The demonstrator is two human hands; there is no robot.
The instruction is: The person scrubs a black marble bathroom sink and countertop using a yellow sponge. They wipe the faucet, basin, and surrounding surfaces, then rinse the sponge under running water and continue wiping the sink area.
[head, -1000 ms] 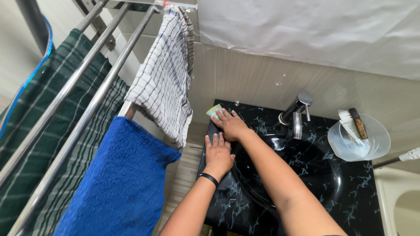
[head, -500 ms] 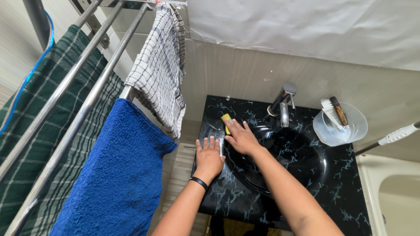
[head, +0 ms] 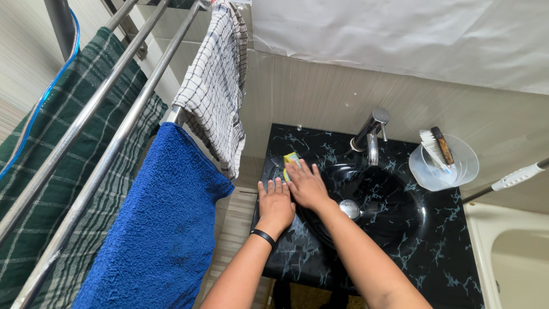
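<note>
Right hand (head: pixel 307 186) slid the sponge (head: pixel 291 159) back; fingers flat on it, faucet (head: pixel 370 133) beside.

Right hand (head: pixel 307 184) has shifted along the left rim of the black sink (head: pixel 400 229): a second ago it pressed the yellow-green sponge (head: pixel 290 159) at the back-left corner of the counter (head: pixel 440 257), well left of the tap (head: pixel 370 130); half a second ago it had drawn forward toward the basin; now it lies slightly further left again, sponge under the fingers (head: pixel 298 167). The chrome drain (head: pixel 349 209), earlier covered by the forearm, is now exposed
</note>
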